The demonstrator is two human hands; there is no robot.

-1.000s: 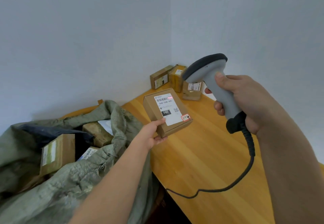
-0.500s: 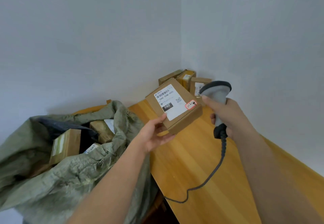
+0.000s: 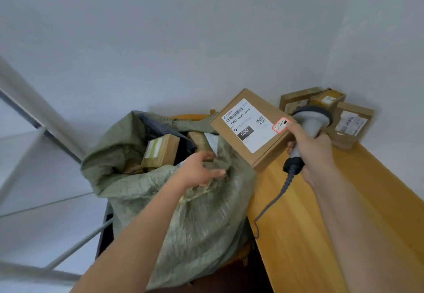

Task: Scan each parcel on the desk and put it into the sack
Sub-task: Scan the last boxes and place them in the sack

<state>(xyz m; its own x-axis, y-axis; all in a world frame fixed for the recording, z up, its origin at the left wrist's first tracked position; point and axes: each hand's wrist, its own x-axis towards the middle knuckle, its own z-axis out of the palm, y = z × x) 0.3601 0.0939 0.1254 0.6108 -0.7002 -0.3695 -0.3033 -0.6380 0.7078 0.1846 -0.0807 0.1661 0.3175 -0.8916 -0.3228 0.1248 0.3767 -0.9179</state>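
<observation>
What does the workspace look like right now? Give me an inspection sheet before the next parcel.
Surface: orange wooden desk.
Job's things: labelled brown cardboard parcel tilted at the desk's edge, support unclear; green woven sack, mouth open, boxes inside; three cardboard parcels in the corner.
Clutter: nothing seen.
Grippers: left hand rests on the sack rim, fingers relaxed; right hand grips grey handheld scanner.
Cables: black scanner cable trails over the desk edge.
Surroundings: pale walls.
</observation>
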